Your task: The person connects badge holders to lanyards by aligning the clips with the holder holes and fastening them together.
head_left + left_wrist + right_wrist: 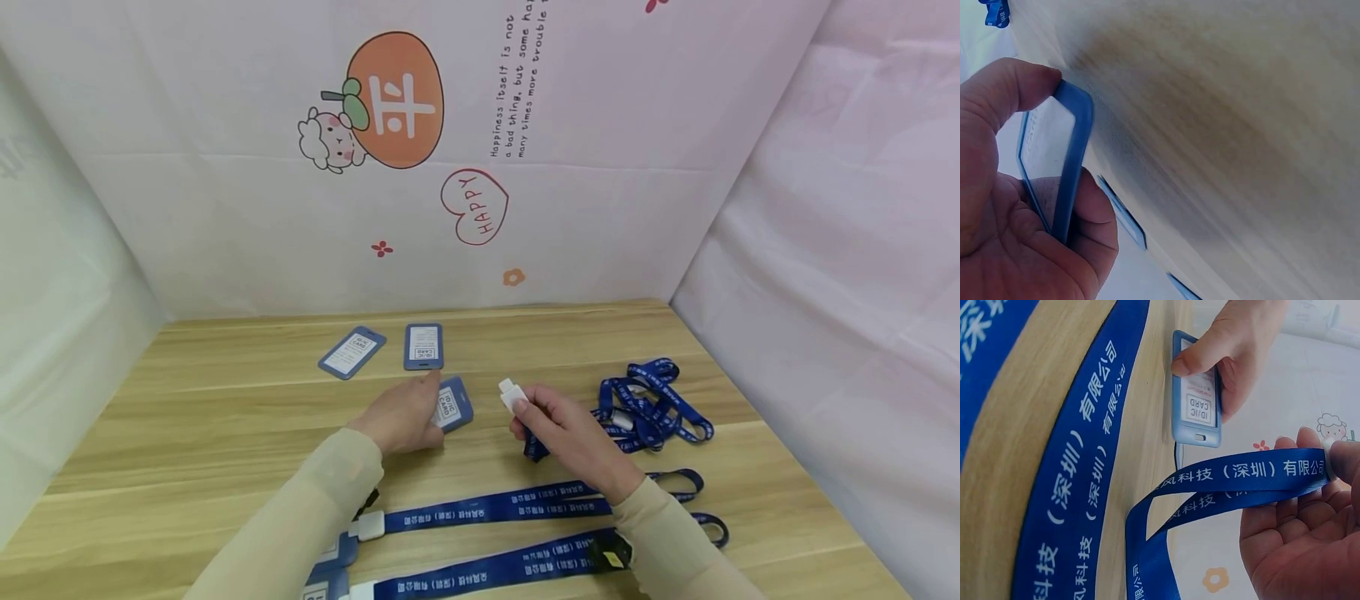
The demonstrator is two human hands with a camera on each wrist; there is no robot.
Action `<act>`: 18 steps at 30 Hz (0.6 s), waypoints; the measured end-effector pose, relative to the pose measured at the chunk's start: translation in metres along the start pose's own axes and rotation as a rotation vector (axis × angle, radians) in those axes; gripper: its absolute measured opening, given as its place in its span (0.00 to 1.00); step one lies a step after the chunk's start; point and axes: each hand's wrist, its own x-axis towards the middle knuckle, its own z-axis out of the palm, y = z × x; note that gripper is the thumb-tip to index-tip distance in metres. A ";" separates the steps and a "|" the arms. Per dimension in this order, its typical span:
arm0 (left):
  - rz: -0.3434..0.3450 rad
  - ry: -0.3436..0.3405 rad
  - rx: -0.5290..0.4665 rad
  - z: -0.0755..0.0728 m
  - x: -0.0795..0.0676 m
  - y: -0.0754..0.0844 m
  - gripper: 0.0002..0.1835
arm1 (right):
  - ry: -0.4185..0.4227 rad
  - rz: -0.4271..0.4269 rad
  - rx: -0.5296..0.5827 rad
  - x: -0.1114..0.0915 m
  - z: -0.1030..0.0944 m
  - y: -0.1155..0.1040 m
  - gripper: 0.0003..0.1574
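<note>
My left hand (405, 414) grips a blue-framed ID card holder (454, 405) by its edges, thumb on one side and fingers on the other. In the right wrist view the holder's slotted end points away from that hand, and "ID/IC CARD" is printed on its insert. Opposite it, my right hand (573, 433) pinches the white plastic clip (512, 394) of a blue lanyard (1229, 478) between thumb and fingers. The clip's tip points toward the holder, with a short gap between them. From the right hand, the lanyard's printed strap hangs in a loop.
Two more card holders, one tilted (352, 352) and one straight (423, 346), lie toward the table's back. A tangled pile of lanyards (648, 408) sits at right. Nearer me, two lanyards (450, 513) are stretched side by side, with card holders (341, 552) at their left ends.
</note>
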 end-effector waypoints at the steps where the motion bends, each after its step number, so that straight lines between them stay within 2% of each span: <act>1: -0.001 0.003 -0.005 0.000 -0.001 -0.001 0.56 | 0.000 0.002 -0.001 0.000 0.000 0.000 0.22; 10: 0.013 0.050 0.001 -0.003 -0.011 -0.005 0.59 | 0.005 0.014 -0.012 0.000 0.002 -0.003 0.23; 18: 0.086 0.130 0.043 -0.005 -0.025 -0.004 0.61 | 0.008 0.027 -0.005 0.000 0.004 -0.006 0.23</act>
